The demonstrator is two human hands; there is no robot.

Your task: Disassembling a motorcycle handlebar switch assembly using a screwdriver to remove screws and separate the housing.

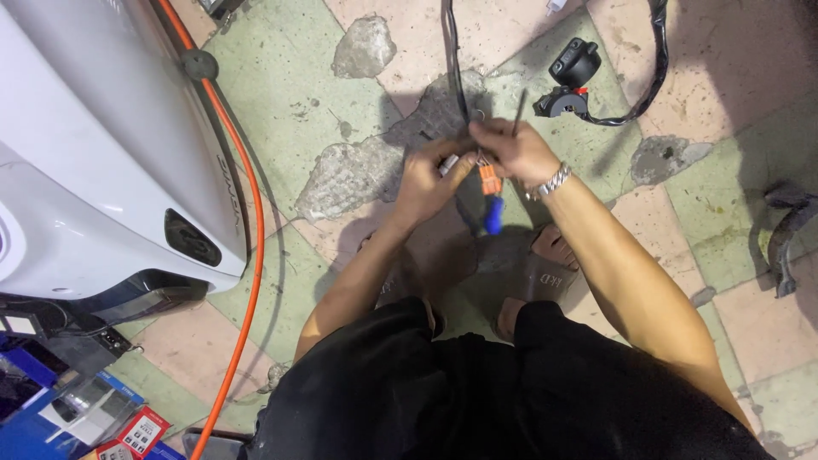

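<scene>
floor (341, 102): cracked tile, patchy; small parts could vanish in the gaps
scooter panel (94, 153): white, left, beside orange hose (243, 238)
cable (456, 60): dark, taut; tugging risks strain
left hand (426, 183): fingers pinched on cable end
right hand (515, 149): fingers closed on orange connector (489, 179), blue piece (493, 215) dangling; could slip

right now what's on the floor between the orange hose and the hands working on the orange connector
In the head view, only bare cracked floor tile lies between the orange hose and the left hand; nothing rests on that stretch.
</scene>
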